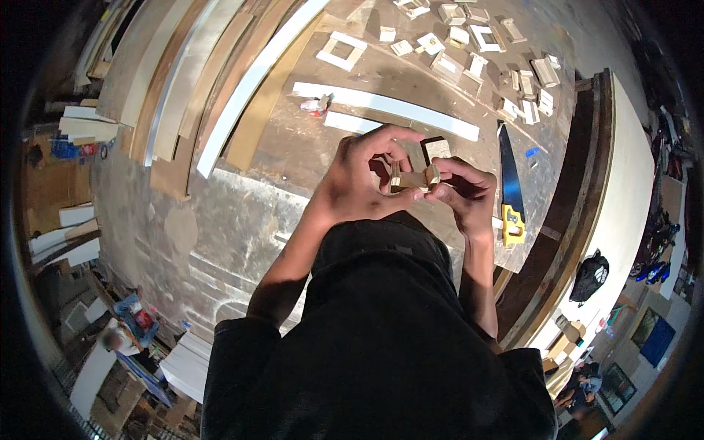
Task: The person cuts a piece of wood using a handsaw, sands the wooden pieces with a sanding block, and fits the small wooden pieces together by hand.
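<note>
Close in front of my body, both hands hold a small wooden frame (413,180) made of short pale pieces. My left hand (353,176) curls around its left side, thumb along the near edge and fingers arched over the top. On the right side, the thumb and fingers of my right hand (470,192) pinch its end. A small wood piece with a dark edge (436,148) shows just beyond it; whether it is joined to the frame I cannot tell. Below and right of my right hand lies a handsaw (512,192) with a yellow handle.
White strips (389,107) lie across the worktable beyond my hands, beside a small red-and-white object (315,107). Small wooden frames (342,51) and blocks are scattered at the far right. Long boards (242,88) are stacked left. A black bag (591,277) rests on a pale panel.
</note>
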Tool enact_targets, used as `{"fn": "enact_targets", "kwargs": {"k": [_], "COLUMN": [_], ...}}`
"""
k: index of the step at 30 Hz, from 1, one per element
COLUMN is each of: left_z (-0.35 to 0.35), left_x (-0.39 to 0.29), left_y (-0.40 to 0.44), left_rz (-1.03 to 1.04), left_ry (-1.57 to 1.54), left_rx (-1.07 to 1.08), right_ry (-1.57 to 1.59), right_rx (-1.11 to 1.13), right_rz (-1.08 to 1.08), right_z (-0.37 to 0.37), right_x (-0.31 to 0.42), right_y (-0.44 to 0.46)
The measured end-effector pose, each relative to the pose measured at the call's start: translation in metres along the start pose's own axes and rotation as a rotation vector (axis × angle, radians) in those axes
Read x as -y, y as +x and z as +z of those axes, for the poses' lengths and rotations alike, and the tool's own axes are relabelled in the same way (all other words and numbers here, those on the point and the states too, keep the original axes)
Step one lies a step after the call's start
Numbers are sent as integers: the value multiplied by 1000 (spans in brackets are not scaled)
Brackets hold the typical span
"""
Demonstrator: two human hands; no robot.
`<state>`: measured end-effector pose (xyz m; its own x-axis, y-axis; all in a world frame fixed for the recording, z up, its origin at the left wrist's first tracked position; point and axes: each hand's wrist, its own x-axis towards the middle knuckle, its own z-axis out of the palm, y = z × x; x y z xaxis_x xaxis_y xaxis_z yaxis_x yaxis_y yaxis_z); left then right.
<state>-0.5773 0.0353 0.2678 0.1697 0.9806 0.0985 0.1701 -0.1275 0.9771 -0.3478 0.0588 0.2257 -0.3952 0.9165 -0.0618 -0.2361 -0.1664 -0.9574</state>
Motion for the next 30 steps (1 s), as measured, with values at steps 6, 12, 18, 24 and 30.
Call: {"fn": "enact_targets", "kwargs": {"k": [6, 12, 18, 24, 30], "left_z": [3, 8, 10, 11, 14], "left_x": [-11, -14, -17, -18, -23], "left_y": [0, 2, 3, 4, 5], "left_rz": [-49, -19, -32, -14, -30], "left_ry": [-10, -30, -47, -28, -76], "left_rx": [28, 44, 53, 58, 39], "right_ry": [21, 16, 38, 7, 43], "right_rx": [-11, 13, 15, 15, 49], "right_rz": [14, 0, -7, -26, -3], "right_z": [1, -2, -3, -1, -3], "right_x": [11, 17, 24, 32, 29], "right_y": [-6, -10, -13, -13, -13]}}
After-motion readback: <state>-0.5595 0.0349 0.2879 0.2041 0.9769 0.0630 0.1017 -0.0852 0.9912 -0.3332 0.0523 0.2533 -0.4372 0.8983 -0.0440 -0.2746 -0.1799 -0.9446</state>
